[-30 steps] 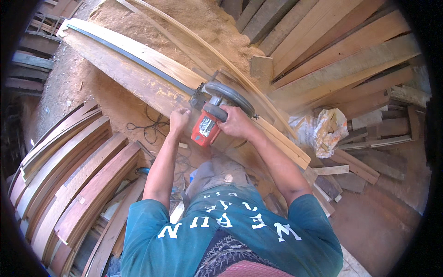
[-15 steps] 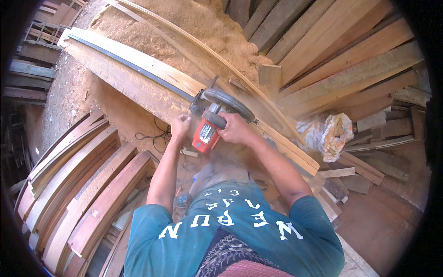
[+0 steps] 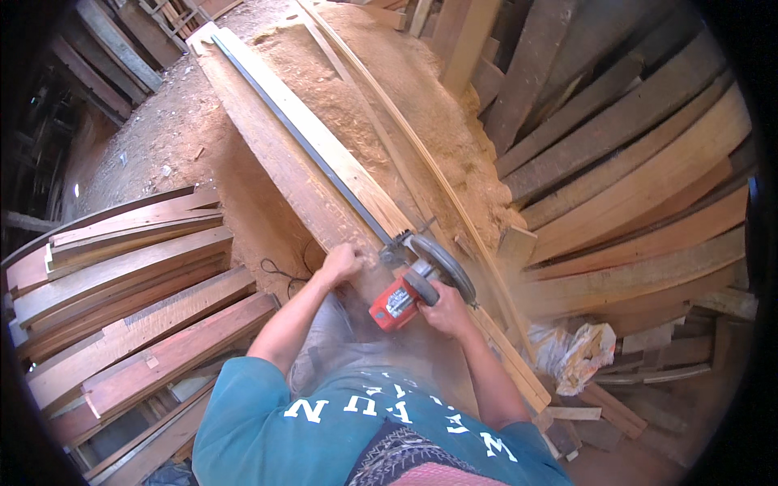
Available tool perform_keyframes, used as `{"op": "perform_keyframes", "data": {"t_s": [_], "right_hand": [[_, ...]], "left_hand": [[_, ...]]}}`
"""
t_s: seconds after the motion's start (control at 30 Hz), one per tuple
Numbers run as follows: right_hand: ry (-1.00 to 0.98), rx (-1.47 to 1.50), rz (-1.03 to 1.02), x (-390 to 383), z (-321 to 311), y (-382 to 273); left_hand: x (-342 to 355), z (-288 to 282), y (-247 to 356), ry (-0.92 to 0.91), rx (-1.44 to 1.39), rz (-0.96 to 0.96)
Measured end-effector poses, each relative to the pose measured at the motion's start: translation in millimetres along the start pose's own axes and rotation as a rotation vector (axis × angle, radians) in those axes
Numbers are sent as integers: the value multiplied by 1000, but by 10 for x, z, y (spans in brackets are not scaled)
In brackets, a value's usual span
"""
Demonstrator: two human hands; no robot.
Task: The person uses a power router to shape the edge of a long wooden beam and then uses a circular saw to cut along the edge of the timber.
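Observation:
A red and black circular saw (image 3: pixel 399 301) rests on a pale plank (image 3: pixel 324 134), its round dark blade guard on the right. My right hand (image 3: pixel 444 310) is wrapped around the saw's dark rear handle. Left of the saw, my left hand (image 3: pixel 344 264) is curled closed at the near edge of the wide brown board (image 3: pixel 279 166) under the plank; what its fingers hold, if anything, is hidden. A dark straight strip (image 3: pixel 304 150) runs along the plank up to the saw's front. Dust blurs the area around the saw.
Thin long strips (image 3: pixel 405 121) lie beyond the plank over a sawdust heap (image 3: pixel 438 154). Stacked boards fill the left (image 3: pixel 154 275) and the right (image 3: pixel 632 178). A torn plastic bag (image 3: pixel 577 356) lies right of the plank's near end. A dark cord (image 3: pixel 279 271) loops beside the board.
The view has turned, so the plank points more steeply away and the saw appears lower and further right. My left hand now lies against the board's edge; my right keeps its grip on the saw.

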State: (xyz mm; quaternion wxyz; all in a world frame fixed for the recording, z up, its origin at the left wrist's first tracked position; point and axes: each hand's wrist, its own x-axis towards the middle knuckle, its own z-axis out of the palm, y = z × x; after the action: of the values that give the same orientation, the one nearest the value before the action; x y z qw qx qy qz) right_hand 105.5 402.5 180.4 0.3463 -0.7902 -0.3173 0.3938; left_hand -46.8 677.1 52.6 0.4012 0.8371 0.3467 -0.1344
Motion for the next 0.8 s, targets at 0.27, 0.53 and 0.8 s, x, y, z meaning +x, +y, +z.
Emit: {"op": "perform_keyframes", "data": {"t_s": [0.27, 0.53, 0.8], "right_hand": [[15, 6, 72, 42, -10, -233], [-65, 58, 109, 196, 10, -338], [-52, 4, 119, 306, 179, -209]], "left_hand": [[1500, -1512, -338, 446, 292, 186], [2207, -1922, -142, -70, 805, 266], [2944, -1948, -311, 38, 790, 250]]}}
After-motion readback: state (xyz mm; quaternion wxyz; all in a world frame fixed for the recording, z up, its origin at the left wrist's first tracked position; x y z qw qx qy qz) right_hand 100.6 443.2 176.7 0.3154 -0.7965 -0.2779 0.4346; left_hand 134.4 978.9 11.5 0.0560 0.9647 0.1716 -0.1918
